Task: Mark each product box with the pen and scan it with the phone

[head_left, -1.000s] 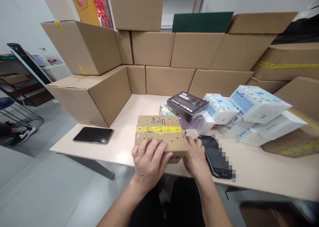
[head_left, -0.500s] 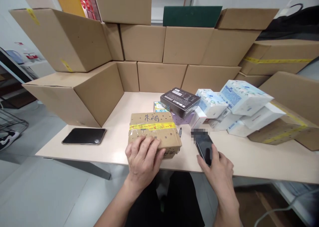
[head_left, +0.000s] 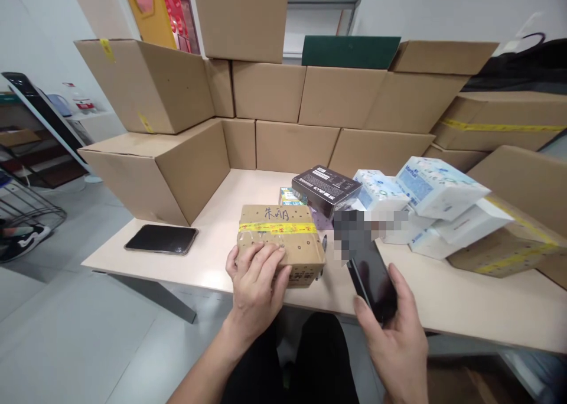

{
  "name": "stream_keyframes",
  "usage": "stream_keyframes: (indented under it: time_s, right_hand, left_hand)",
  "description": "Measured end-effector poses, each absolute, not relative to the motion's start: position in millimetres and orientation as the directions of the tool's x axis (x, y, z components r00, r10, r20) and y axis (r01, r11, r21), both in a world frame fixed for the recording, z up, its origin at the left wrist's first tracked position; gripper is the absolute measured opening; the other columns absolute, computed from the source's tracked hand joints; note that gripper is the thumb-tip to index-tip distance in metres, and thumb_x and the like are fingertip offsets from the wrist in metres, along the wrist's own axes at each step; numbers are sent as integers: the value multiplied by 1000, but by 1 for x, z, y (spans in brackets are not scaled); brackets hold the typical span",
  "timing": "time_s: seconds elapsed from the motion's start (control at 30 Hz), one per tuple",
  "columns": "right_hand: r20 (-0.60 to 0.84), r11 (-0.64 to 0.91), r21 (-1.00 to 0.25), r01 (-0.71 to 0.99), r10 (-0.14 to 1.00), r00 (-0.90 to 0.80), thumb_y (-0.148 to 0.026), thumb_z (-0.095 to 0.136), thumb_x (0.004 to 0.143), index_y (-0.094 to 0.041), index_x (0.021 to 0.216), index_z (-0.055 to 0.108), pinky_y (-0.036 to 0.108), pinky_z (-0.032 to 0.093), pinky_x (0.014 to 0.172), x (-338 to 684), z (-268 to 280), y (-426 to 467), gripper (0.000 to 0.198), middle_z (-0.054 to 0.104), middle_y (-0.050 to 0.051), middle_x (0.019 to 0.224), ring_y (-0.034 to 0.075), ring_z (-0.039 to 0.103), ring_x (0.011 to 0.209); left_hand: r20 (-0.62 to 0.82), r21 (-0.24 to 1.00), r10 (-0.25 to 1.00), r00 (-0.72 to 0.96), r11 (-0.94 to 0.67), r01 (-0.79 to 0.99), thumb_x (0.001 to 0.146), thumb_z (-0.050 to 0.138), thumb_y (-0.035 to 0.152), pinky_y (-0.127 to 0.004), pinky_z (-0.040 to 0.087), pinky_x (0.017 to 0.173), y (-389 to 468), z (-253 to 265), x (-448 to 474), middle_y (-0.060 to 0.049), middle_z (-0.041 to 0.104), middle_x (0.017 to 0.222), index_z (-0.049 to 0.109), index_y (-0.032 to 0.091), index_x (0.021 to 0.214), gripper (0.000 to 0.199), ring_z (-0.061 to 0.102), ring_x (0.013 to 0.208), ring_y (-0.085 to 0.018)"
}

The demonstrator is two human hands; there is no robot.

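Note:
My left hand is draped over the near edge of a small cardboard box, fingers together on its top and thumb against its front. Yellow tape and handwritten characters run across the box's top. In my right hand is a black phone, gripped between thumb and fingers just above the table's front edge; its far end is covered by a pixelated patch. A pen lies close to the small box's right side, partly hidden. Behind the box sit a dark printed box and a small colourful carton.
Another phone lies face up on the table at left. Packs of tissues are piled at right, beside a taped carton. Large cardboard boxes form a wall along the back and left.
My right hand has lifted the phone and brought it nearer to me. My left hand stays on the small box. The whole view has shifted slightly right and down.

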State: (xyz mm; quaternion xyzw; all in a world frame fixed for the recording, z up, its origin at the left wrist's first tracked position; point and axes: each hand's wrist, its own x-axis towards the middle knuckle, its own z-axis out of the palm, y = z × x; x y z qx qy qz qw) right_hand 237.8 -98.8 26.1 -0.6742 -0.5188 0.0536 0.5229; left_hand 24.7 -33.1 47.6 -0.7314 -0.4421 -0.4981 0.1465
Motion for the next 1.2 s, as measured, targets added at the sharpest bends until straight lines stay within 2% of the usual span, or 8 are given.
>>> stream_keyframes:
  time_s: [0.2,0.33,0.63,1.2]
  right_hand:
    - [689,305,-537,787,697,200,-43,64,88,-24,152,33,53,44,106,202,46,-74,73,48,15,143,31,46,132]
    - [746,343,-431,835,656,116,-43,61,90,-22,153,32,56,46,102,189,49,-66,73,50,18,140,33,47,130]
    - [730,334,-385,860,681,62,-44,60,91,-20,153,29,55,46,101,189,55,-65,74,49,19,139,33,47,130]
    - [710,384,-381,841,704,0,-42,61,91,-21,153,29,54,48,101,199,56,-66,74,48,18,140,32,45,131]
  left_hand:
    - [854,218,507,119,-556,802,92,64,24,-48,25,112,-34,47,25,-8,73,111,63,18,122,31,60,111,-26]
    - [844,222,523,116,-538,813,93,61,25,-48,23,113,-35,46,26,-9,72,112,60,16,129,37,59,111,-25]
    - [766,265,628,137,-503,823,97,53,27,-49,17,114,-40,54,27,-10,68,115,56,16,136,41,57,113,-25]
    - [739,248,658,147,-469,848,97,53,27,-49,14,116,-42,54,28,-9,67,119,53,18,140,45,53,115,-25]
